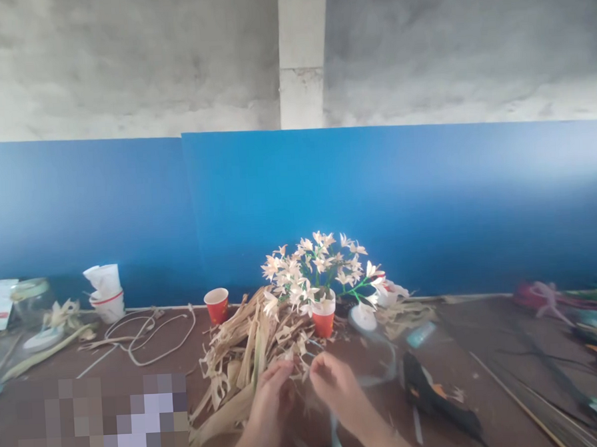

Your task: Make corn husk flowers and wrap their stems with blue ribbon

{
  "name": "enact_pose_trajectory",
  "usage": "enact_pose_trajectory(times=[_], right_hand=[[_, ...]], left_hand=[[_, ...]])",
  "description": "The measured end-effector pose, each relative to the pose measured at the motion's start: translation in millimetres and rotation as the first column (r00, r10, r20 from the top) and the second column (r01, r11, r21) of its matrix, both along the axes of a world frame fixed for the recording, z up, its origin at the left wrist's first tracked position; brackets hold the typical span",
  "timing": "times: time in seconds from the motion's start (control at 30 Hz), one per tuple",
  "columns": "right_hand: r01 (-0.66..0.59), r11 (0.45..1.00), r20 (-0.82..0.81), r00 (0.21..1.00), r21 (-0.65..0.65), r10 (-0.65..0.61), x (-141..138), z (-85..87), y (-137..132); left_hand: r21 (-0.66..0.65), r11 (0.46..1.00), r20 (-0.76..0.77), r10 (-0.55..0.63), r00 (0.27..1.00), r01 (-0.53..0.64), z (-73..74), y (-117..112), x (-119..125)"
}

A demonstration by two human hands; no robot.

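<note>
My left hand (276, 389) is closed, thumb and fingers pinched together, low in the middle of the view. Just to its right, my right hand (334, 380) has its fingers curled in and pressed together. Between the fingertips a small pale husk piece (300, 369) shows, blurred; which hand grips it I cannot make out. Under and behind my left hand lies a heap of dry tan husks (249, 339). Beyond my hands, a bunch of cream artificial flowers (311, 269) on green stems stands in a red and white paper cup (324, 319).
Another red paper cup (217, 306) stands left of the flowers. White cable (135, 345) loops near a white cup (107, 303). To the right lie a black glue gun (430, 397) and thin sticks (518, 399). A blue partition (377, 193) rises behind the brown table (355, 347).
</note>
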State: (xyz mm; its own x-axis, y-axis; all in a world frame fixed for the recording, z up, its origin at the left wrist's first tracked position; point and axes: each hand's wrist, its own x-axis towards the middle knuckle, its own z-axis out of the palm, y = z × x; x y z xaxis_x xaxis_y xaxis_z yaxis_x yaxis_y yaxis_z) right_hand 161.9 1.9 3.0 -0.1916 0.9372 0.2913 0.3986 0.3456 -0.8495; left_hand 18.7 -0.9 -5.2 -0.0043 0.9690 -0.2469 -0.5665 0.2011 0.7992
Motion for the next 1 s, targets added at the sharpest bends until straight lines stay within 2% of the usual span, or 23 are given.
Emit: enact_pose_trajectory(times=[0.1,0.27,0.5,0.7,0.87,1.0], right_hand=[[-0.048,0.993,-0.087,0.995,-0.107,0.039,-5.2,-4.9,-5.9],[-0.043,0.966,-0.115,0.993,-0.256,0.014,-6.5,-7.8,-7.8],[-0.07,0.967,-0.164,0.986,-0.246,0.029,-2.8,-4.0,-6.5],[-0.059,0.971,-0.127,0.991,-0.23,0.03,-3.0,-5.3,-6.9],[-0.063,0.96,-0.135,0.991,-0.272,0.027,-3.0,-8.7,-6.2],[-0.073,0.97,-0.14,0.989,-0.234,0.04,-2.7,-8.5,-6.4]], left_hand=[[0.029,0.999,0.004,-0.025,1.0,0.024,1.6,-1.5,0.6],[0.03,0.998,0.003,-0.05,0.999,0.05,3.6,-3.7,0.3],[0.035,0.997,-0.007,-0.063,0.998,0.063,-2.4,-1.8,-0.7],[0.06,0.995,-0.05,-0.08,0.996,0.083,-1.0,-3.8,-0.3],[0.091,0.99,-0.05,-0.1,0.994,0.104,-2.7,-4.1,0.6],[0.09,0.989,-0.033,-0.112,0.993,0.114,-4.7,-3.8,-0.1]])
